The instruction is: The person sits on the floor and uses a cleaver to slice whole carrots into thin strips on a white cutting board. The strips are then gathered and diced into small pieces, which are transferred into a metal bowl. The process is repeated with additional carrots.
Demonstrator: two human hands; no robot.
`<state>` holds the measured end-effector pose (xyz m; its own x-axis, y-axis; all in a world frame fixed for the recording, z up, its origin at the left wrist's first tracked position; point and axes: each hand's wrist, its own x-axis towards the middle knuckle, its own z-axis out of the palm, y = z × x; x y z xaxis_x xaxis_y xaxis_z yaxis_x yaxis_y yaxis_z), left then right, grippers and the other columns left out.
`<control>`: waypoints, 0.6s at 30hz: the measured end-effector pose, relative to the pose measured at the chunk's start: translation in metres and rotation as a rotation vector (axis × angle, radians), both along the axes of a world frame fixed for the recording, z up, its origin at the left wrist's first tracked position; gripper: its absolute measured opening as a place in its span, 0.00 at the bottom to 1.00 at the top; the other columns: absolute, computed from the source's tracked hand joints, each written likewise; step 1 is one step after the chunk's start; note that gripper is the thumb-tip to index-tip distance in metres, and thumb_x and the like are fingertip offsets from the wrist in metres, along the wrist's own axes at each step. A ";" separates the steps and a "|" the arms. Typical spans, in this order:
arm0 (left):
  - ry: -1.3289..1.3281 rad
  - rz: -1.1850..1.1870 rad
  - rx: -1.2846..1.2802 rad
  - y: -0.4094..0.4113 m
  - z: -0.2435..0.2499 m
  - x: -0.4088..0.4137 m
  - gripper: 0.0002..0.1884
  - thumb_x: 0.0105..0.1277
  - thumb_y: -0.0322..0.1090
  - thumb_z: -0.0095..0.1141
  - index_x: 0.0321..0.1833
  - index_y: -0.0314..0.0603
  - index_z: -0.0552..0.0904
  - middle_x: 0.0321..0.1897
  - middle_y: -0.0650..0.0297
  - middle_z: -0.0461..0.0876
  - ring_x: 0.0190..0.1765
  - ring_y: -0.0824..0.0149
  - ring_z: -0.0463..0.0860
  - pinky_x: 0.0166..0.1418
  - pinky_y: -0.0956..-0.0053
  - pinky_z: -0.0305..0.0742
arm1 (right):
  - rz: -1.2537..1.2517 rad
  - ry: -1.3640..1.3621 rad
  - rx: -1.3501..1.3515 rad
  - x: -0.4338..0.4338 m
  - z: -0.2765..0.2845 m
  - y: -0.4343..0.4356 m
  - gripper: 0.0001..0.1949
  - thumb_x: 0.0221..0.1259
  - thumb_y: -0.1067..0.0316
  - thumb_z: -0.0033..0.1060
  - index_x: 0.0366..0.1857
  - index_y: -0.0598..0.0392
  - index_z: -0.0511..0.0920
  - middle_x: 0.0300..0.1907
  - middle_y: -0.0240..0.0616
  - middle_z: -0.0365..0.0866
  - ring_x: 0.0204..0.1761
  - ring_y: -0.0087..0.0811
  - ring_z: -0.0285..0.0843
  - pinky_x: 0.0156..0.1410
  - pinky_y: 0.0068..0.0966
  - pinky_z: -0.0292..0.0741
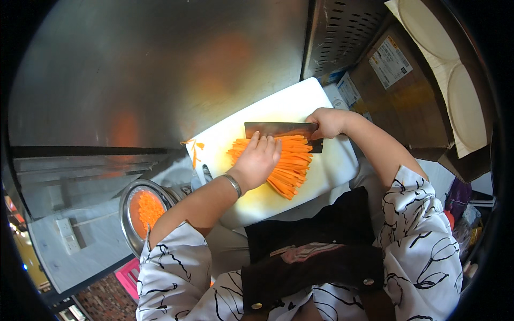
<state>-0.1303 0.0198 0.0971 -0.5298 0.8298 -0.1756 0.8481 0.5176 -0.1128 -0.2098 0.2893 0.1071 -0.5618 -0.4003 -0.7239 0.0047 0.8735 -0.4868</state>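
A wide pile of carrot strips (291, 170) lies across the middle of a white cutting board (295, 98). My left hand (258, 160), with a metal bangle at the wrist, rests over the strips and holds them down. Its fingertips reach the flat of a Chinese cleaver (295, 127). My right hand (328, 122) grips the cleaver's handle at the right. The blade stands along the far side of the pile, and carrot hides part of its lower edge. A few carrot scraps (195, 150) lie at the board's left corner.
A metal bowl (125, 220) of finely cut carrot stands left of my left forearm. Cardboard boxes (401, 100) rise at the right, close to my right arm. A stainless steel panel (120, 72) fills the far side. A power socket (68, 236) is at the lower left.
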 end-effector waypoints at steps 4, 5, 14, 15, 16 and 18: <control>0.054 -0.014 0.090 -0.001 -0.017 0.005 0.51 0.47 0.39 0.77 0.74 0.25 0.66 0.68 0.43 0.72 0.72 0.47 0.71 0.80 0.53 0.60 | 0.002 0.080 -0.002 0.005 0.005 0.010 0.12 0.59 0.67 0.73 0.46 0.55 0.87 0.37 0.40 0.89 0.41 0.34 0.86 0.47 0.32 0.80; 0.012 -0.016 0.105 -0.002 -0.016 0.004 0.50 0.47 0.38 0.77 0.74 0.25 0.66 0.68 0.42 0.72 0.72 0.47 0.71 0.80 0.53 0.60 | -0.014 0.075 0.002 0.006 0.007 0.013 0.13 0.59 0.67 0.73 0.47 0.55 0.87 0.38 0.41 0.90 0.42 0.35 0.86 0.48 0.33 0.80; -0.370 -0.002 0.054 0.006 0.011 -0.016 0.52 0.46 0.42 0.77 0.75 0.27 0.65 0.65 0.43 0.71 0.67 0.45 0.72 0.75 0.55 0.64 | -0.118 0.255 -0.029 0.036 0.002 0.050 0.18 0.62 0.61 0.69 0.54 0.54 0.85 0.49 0.48 0.88 0.50 0.45 0.87 0.56 0.39 0.82; -0.302 -0.034 0.086 0.000 0.005 -0.013 0.54 0.46 0.44 0.78 0.75 0.28 0.65 0.66 0.42 0.71 0.68 0.44 0.72 0.74 0.54 0.65 | -0.133 0.264 -0.031 0.049 0.000 0.039 0.15 0.60 0.65 0.69 0.50 0.53 0.86 0.44 0.47 0.88 0.45 0.43 0.87 0.54 0.39 0.82; -0.307 -0.031 0.060 0.001 -0.002 -0.016 0.54 0.47 0.45 0.78 0.76 0.29 0.64 0.68 0.41 0.71 0.69 0.43 0.71 0.76 0.54 0.64 | -0.112 0.390 -0.169 0.062 -0.016 0.046 0.15 0.58 0.64 0.68 0.50 0.53 0.86 0.44 0.48 0.89 0.45 0.45 0.87 0.54 0.38 0.82; -0.327 -0.023 0.048 -0.003 -0.003 -0.016 0.58 0.44 0.48 0.80 0.77 0.30 0.62 0.68 0.40 0.71 0.70 0.42 0.71 0.77 0.54 0.64 | -0.204 0.447 -0.146 0.074 -0.023 0.038 0.16 0.55 0.66 0.66 0.49 0.54 0.86 0.42 0.52 0.88 0.45 0.50 0.87 0.54 0.40 0.82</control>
